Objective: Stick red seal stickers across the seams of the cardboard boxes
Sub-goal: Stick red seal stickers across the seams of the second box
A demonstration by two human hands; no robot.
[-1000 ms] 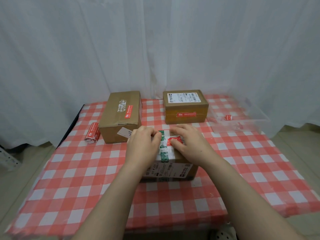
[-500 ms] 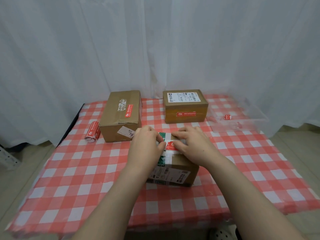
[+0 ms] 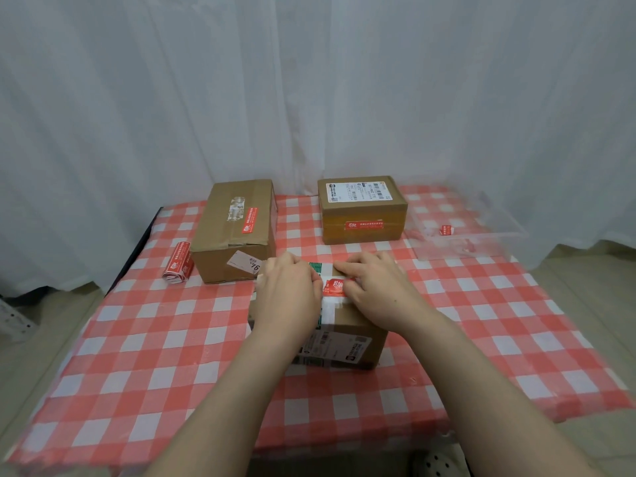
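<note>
I press my flat left hand (image 3: 285,292) and right hand (image 3: 377,287), gripping nothing, outward along the sticker (image 3: 333,286) across the box (image 3: 351,333) seam.

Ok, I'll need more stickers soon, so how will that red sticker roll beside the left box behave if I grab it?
The sticker roll looks like loosely wound paper, so probably light, and it would squash slightly under a pinch. It lies on its side with a flattened, uneven end, so it likely rolls poorly; the left box beside it would block it.
</note>
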